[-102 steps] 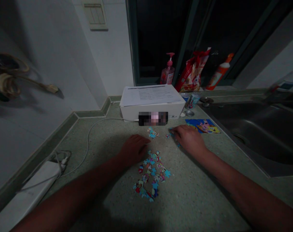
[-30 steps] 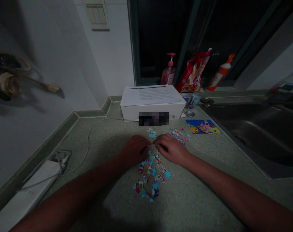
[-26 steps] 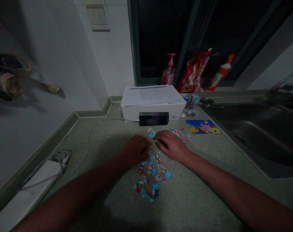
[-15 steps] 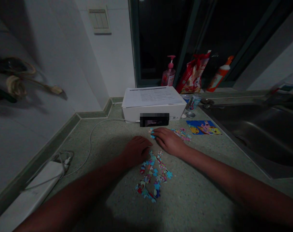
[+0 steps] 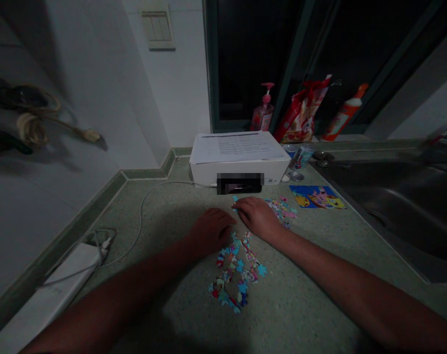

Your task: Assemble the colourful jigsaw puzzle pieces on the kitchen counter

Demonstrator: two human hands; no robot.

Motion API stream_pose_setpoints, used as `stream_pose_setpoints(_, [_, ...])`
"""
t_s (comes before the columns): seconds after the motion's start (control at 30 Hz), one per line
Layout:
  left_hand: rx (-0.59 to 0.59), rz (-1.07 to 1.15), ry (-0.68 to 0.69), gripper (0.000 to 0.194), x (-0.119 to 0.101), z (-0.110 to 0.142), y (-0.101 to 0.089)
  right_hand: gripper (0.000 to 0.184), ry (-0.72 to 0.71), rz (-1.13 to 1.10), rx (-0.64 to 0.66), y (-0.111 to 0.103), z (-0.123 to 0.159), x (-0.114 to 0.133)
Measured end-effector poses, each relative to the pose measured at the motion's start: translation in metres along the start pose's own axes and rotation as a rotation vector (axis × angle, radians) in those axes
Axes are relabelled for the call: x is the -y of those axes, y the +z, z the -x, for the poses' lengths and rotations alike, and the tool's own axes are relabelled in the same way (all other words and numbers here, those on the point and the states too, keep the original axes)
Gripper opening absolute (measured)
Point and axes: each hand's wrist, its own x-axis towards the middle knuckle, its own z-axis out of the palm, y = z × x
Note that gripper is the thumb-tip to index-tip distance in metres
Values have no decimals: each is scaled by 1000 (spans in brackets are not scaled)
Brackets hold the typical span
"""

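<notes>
My right hand [image 5: 258, 216] is above the counter, its fingers bent and pinched at a small jigsaw puzzle piece [image 5: 234, 209], partly hidden by the fingertips. A light-blue puzzle piece [image 5: 235, 198] lies just beyond those fingertips. My left hand [image 5: 211, 230] rests close by on the left, fingers curled together with the thumb toward the right hand; whatever it may hold is hidden. Below the hands spreads a loose pile of colourful puzzle pieces [image 5: 240, 266]. More pieces [image 5: 282, 207] lie to the right, partly behind my right hand.
A white box [image 5: 241, 169] with a printed sheet stands at the back, a dark phone [image 5: 244, 188] leaning on its front. A cable [image 5: 140, 216] runs left to a power strip [image 5: 68, 275]. A cartoon picture card [image 5: 317, 197] lies right, before the sink [image 5: 393, 206].
The view has shifted slightly, so everything sits a little further right. My right fingertips have drawn back slightly toward me from the blue piece. The left hand stays nearly still.
</notes>
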Motion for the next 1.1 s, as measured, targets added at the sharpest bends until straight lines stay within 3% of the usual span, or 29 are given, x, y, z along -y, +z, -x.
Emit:
stream_pose_setpoints(0.33, [-17, -11, -2, 21, -3, 1, -5, 25, -1, 20, -7, -1, -3, -8])
stream_pose_setpoints(0.53, [-94, 14, -25, 23, 2, 2, -2, 26, 1, -12, -60, -5, -3, -7])
stream_pose_setpoints(0.77, [-156, 60, -173, 26, 4, 2, -2, 31, -122, -192, -184, 0, 7, 11])
stream_pose_setpoints(1.1, [-143, 70, -207, 12, 5, 5, -3, 30, -228, -289, -181, 5, 14, 17])
